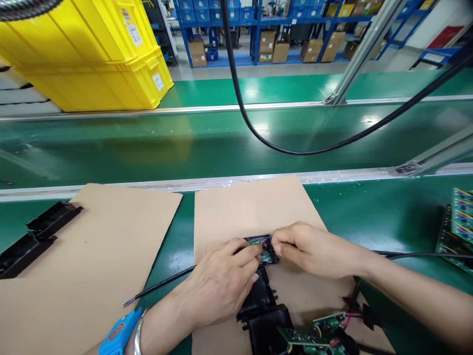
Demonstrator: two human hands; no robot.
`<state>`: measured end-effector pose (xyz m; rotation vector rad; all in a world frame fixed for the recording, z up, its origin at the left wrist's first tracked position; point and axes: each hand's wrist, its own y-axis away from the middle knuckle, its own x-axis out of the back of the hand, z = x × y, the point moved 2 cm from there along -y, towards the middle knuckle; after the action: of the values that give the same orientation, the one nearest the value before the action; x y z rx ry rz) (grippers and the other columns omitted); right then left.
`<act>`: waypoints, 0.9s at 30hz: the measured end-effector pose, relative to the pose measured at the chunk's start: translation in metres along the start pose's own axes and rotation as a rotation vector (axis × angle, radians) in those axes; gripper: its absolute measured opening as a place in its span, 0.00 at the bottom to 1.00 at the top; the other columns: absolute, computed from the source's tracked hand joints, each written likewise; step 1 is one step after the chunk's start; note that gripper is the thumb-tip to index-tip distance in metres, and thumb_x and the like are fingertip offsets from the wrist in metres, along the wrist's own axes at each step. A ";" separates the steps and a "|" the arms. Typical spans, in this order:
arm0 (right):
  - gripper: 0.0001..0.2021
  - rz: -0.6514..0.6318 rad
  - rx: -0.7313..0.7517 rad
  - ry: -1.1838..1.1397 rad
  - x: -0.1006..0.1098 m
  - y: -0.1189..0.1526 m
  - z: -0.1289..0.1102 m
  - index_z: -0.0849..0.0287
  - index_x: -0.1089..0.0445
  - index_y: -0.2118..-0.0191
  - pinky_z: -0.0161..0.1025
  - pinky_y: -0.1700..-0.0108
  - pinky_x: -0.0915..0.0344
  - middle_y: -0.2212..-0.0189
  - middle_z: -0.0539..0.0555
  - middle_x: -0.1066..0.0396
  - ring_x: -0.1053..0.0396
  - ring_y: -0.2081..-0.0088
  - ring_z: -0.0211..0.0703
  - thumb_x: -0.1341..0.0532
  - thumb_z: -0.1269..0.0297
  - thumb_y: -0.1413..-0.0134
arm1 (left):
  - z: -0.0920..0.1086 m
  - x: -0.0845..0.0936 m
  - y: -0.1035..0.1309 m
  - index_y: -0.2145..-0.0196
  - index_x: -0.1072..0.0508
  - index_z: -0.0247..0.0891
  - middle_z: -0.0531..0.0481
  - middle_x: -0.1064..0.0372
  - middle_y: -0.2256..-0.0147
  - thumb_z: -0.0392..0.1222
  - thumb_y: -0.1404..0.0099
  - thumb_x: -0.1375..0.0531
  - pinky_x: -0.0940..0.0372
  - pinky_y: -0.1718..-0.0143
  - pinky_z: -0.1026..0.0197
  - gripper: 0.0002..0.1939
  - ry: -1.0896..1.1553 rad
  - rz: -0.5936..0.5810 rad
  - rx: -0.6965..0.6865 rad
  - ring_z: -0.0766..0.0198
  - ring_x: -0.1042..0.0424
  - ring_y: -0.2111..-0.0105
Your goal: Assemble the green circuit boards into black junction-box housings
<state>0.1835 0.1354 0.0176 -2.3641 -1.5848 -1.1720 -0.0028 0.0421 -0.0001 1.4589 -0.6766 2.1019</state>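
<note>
Circuit board point(266, 255): facing up between hands, long axis unclear.
Showing green, black-framed; left hand point(225, 280) touching, right hand point(307, 247) curling narrow, can't tell either hold.

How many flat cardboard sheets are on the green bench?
2: one cardboard sheet at the picture's left, another sheet mid-picture beneath the left hand and right hand. More could be hidden underneath.

We could pass a hand over the bare far part of the right cardboard sheet point(244, 207), beyond our left hand point(229, 276) and right hand point(308, 249). Between the sheets, a black cable point(166, 282) crosses the green strip point(181, 231). Nearer us, black plastic housings point(258, 296) and wired circuit boards point(306, 337) block the way; farther out hangs a looped black cable point(291, 152).
</note>
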 end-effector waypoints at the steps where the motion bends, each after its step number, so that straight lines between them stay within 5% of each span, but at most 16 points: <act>1: 0.11 -0.057 -0.020 -0.062 0.004 -0.004 0.003 0.58 0.39 0.73 0.34 0.70 0.45 0.77 0.46 0.39 0.45 0.74 0.35 0.50 0.69 0.38 | 0.000 -0.001 0.000 0.53 0.28 0.33 0.46 0.32 0.47 0.37 0.29 0.50 0.33 0.49 0.53 0.13 -0.012 -0.007 -0.006 0.56 0.34 0.53; 7: 0.08 -0.301 -0.129 -0.269 0.010 -0.021 0.022 0.60 0.35 0.72 0.34 0.72 0.48 0.78 0.46 0.41 0.47 0.75 0.34 0.48 0.69 0.44 | -0.004 -0.006 0.002 0.57 0.28 0.34 0.48 0.41 0.39 0.37 0.28 0.51 0.33 0.48 0.53 0.12 -0.079 -0.064 -0.048 0.56 0.35 0.50; 11: 0.09 -0.329 -0.210 -0.291 0.007 -0.020 0.019 0.61 0.34 0.72 0.34 0.73 0.49 0.79 0.45 0.44 0.49 0.77 0.34 0.49 0.69 0.44 | -0.004 -0.006 0.002 0.61 0.28 0.34 0.48 0.42 0.38 0.36 0.28 0.52 0.32 0.49 0.53 0.13 -0.095 -0.064 -0.062 0.57 0.34 0.51; 18: 0.10 -0.398 -0.241 0.124 0.013 -0.028 -0.003 0.63 0.31 0.71 0.33 0.74 0.44 0.76 0.52 0.32 0.39 0.76 0.36 0.49 0.73 0.48 | -0.002 0.000 -0.004 0.60 0.28 0.34 0.49 0.43 0.37 0.33 0.33 0.49 0.30 0.53 0.51 0.10 -0.087 -0.121 -0.058 0.54 0.35 0.53; 22: 0.11 -0.277 -0.209 0.231 0.012 -0.025 -0.015 0.63 0.31 0.77 0.37 0.73 0.45 0.78 0.55 0.32 0.38 0.76 0.40 0.48 0.75 0.50 | 0.002 0.003 -0.006 0.58 0.29 0.34 0.45 0.39 0.39 0.31 0.36 0.48 0.29 0.56 0.49 0.11 -0.102 -0.181 -0.024 0.53 0.34 0.54; 27: 0.09 0.089 0.009 0.318 -0.004 0.000 -0.002 0.61 0.29 0.63 0.38 0.65 0.39 0.68 0.55 0.28 0.33 0.67 0.43 0.44 0.73 0.49 | 0.003 0.003 -0.002 0.52 0.30 0.33 0.45 0.39 0.39 0.30 0.35 0.49 0.28 0.56 0.51 0.16 -0.134 -0.183 -0.050 0.53 0.34 0.54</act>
<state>0.1818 0.1313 0.0170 -2.0872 -1.3646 -1.4303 -0.0005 0.0423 0.0042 1.5819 -0.6153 1.8495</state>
